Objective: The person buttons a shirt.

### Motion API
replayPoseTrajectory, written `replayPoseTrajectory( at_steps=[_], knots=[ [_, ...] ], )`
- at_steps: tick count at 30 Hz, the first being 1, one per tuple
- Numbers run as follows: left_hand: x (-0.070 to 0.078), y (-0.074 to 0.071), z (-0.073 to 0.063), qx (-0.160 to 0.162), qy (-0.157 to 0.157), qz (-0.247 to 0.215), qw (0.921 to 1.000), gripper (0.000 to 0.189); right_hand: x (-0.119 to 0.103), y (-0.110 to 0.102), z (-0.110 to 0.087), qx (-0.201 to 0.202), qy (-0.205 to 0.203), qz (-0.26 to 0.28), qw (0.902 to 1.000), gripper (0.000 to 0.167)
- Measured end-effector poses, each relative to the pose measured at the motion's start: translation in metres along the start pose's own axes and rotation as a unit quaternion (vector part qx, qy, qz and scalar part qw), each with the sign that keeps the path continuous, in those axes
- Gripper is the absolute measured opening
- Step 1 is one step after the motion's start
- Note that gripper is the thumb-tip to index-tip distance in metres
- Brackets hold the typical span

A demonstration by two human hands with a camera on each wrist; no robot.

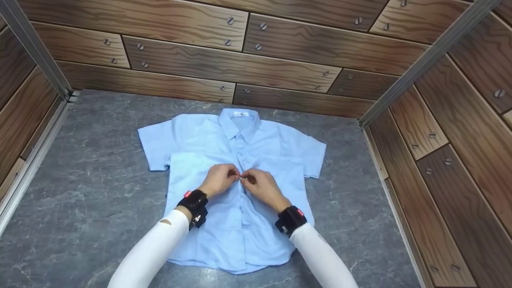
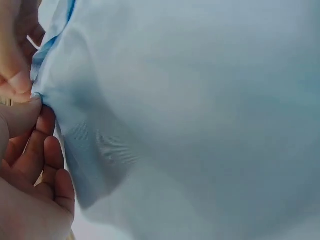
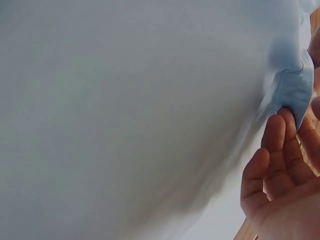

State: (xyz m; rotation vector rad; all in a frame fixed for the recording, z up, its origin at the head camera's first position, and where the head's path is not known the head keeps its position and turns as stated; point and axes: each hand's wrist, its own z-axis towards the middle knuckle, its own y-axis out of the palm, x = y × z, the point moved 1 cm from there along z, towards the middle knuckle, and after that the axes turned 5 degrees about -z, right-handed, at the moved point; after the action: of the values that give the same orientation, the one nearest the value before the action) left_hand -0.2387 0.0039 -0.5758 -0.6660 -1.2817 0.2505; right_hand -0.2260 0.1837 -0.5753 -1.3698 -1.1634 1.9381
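A light blue short-sleeved shirt (image 1: 200,136) lies front side up, its collar toward the back wall. At the middle of its front placket (image 1: 242,208), both hands meet with fingertips nearly touching. The left hand (image 1: 219,179) pinches the placket edge between thumb and forefinger; in the left wrist view that thumb (image 2: 22,115) presses on the cloth. From the other side the right hand (image 1: 263,187) pinches the placket too, and in the right wrist view its fingers (image 3: 275,135) lie behind a raised fold of cloth (image 3: 295,92). Any button between the fingertips is hidden.
The shirt rests on a grey marbled surface (image 1: 100,180). Wood-patterned panels (image 1: 180,52) stand behind it and at both sides, with metal rails (image 1: 432,60) at the corners. Black wrist cameras (image 1: 291,220) and white sleeves (image 1: 152,248) cover the wrists and forearms.
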Motion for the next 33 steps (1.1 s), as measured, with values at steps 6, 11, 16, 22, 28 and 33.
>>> replayPoseTrajectory(
  at_steps=[6, 11, 16, 22, 28, 33],
  knots=[
    [0.0, -0.001, -0.001, -0.014, -0.03, -0.024, 0.9992, 0.012, 0.004, 0.001, 0.002, 0.01, 0.003, 0.047, 0.9988, 0.01],
    [-0.006, 0.002, -0.006, 0.002, -0.026, -0.021, 0.9995, 0.02, 0.007, 0.003, 0.003, 0.013, 0.02, 0.097, 0.995, 0.009],
    [-0.011, 0.007, -0.005, 0.041, -0.03, -0.033, 0.9982, 0.012, 0.007, 0.003, 0.002, 0.009, 0.03, 0.107, 0.9937, 0.009],
    [-0.013, 0.007, -0.004, 0.05, -0.043, -0.057, 0.9961, 0.012, 0.009, 0.001, -0.001, 0.0, 0.078, 0.115, 0.9903, 0.022],
    [-0.011, 0.006, -0.005, 0.026, -0.053, -0.059, 0.9965, 0.014, 0.013, -0.003, -0.002, -0.003, 0.123, 0.097, 0.9876, 0.014],
    [-0.007, 0.009, -0.004, 0.01, -0.054, -0.029, 0.998, 0.013, 0.013, -0.007, 0.0, -0.015, 0.119, 0.127, 0.9846, 0.015]
  ],
)
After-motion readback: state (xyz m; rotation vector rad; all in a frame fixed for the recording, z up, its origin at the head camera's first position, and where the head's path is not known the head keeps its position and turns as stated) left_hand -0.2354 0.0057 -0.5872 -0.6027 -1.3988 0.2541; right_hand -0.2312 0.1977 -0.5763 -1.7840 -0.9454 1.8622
